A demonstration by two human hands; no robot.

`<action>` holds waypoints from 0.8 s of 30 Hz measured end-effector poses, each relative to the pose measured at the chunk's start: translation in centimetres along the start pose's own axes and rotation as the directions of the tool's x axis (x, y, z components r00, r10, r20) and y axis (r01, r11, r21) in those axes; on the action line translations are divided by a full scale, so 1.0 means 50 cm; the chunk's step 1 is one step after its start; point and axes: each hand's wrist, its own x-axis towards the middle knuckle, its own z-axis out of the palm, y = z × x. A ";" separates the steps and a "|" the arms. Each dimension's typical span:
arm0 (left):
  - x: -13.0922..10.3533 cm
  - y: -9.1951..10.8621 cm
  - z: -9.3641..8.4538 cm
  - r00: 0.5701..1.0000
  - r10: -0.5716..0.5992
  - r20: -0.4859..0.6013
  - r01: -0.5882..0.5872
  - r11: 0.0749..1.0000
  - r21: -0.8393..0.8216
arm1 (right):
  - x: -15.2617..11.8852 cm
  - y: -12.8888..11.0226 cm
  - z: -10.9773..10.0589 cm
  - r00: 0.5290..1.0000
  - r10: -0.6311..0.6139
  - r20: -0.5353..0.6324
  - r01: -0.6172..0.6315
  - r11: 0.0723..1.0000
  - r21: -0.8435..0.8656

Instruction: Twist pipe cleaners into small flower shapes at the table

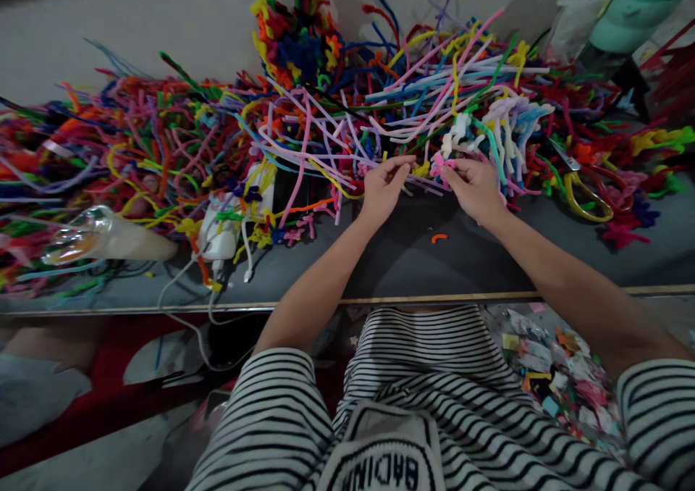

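Striped shirt [418, 339]: the person's own, nearest, with lettering at the bottom.
Paper scraps [570, 382]: a mixed heap below the worktop, toward the right.
Worktop [391, 274]: dark grey with a pale front edge.
Orange piece [439, 237]: short and curved, lying alone on the bare strip before the hands.
White charger [217, 237]: left of the hands, with cables running over the front edge.
Left hand [411, 164]: thumb and forefinger close together; whether they are clamped on anything, I cannot tell.
Right hand [444, 169]: thumb and fingers together, clamped on the pink fuzzy piece.
Pink fuzzy piece [439, 164]: at the right fingertips, between the two hands, by the pile's front.
Scissors [571, 194]: right of the right hand, a yellow handle loop showing.
Fuzzy sticks [179, 136]: a many-coloured pile spread across the worktop.
Wall [135, 20]: pale, behind the pile.
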 end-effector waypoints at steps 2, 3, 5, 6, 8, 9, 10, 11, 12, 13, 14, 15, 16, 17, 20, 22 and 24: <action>0.000 0.010 -0.006 0.999 0.039 -0.010 -0.038 0.995 0.093 | -0.001 0.002 0.004 0.996 0.029 0.086 -0.036 0.997 0.075; -0.001 0.016 -0.007 0.998 0.066 0.011 -0.067 0.989 0.133 | -0.002 0.001 0.007 0.990 0.037 0.138 -0.052 0.993 0.108; -0.004 0.027 -0.007 0.989 0.126 0.073 -0.138 0.973 0.184 | -0.004 -0.001 0.013 0.971 0.046 0.234 -0.080 0.987 0.137; -0.006 0.032 -0.005 0.982 0.155 0.105 -0.173 0.965 0.197 | -0.005 -0.001 0.015 0.962 0.048 0.267 -0.088 0.986 0.141; -0.009 0.039 -0.003 0.968 0.197 0.153 -0.227 0.951 0.212 | -0.005 -0.003 0.017 0.952 0.048 0.301 -0.096 0.985 0.146; -0.010 0.041 -0.002 0.964 0.210 0.165 -0.243 0.945 0.218 | -0.005 -0.003 0.015 0.952 0.046 0.303 -0.094 0.985 0.147; -0.011 0.042 -0.001 0.961 0.218 0.170 -0.253 0.941 0.226 | -0.005 -0.004 0.013 0.953 0.041 0.301 -0.087 0.986 0.143; -0.011 0.042 -0.001 0.960 0.222 0.170 -0.258 0.938 0.233 | -0.005 -0.004 0.010 0.954 0.034 0.299 -0.077 0.988 0.132; -0.011 0.043 -0.001 0.959 0.226 0.169 -0.262 0.935 0.238 | -0.005 -0.005 0.006 0.954 0.030 0.299 -0.066 0.991 0.113; -0.011 0.043 -0.001 0.959 0.228 0.170 -0.265 0.933 0.245 | -0.005 -0.006 0.003 0.953 0.027 0.301 -0.056 0.994 0.089; -0.011 0.044 -0.001 0.958 0.229 0.171 -0.267 0.930 0.254 | -0.005 -0.008 -0.001 0.953 0.026 0.301 -0.048 0.997 0.065; -0.012 0.045 -0.001 0.958 0.228 0.173 -0.268 0.926 0.267 | -0.005 -0.009 -0.004 0.953 0.027 0.301 -0.042 0.998 0.043; -0.013 0.047 0.000 0.959 0.225 0.173 -0.267 0.921 0.283 | -0.005 -0.011 -0.006 0.954 0.029 0.299 -0.038 0.999 0.025; -0.014 0.049 0.001 0.960 0.219 0.171 -0.263 0.917 0.301 | -0.005 -0.012 -0.007 0.955 0.030 0.294 -0.034 0.999 0.011; -0.017 0.054 0.006 0.971 0.188 0.149 -0.229 0.912 0.339 | -0.005 -0.013 -0.005 0.961 0.030 0.275 -0.031 1.000 -0.001; -0.018 0.055 0.009 0.980 0.157 0.123 -0.189 0.925 0.329 | -0.004 -0.012 0.000 0.966 0.039 0.254 -0.043 0.999 0.009; -0.018 0.051 0.011 0.988 0.119 0.094 -0.141 0.949 0.283 | -0.002 -0.012 0.004 0.967 0.053 0.248 -0.064 0.997 0.038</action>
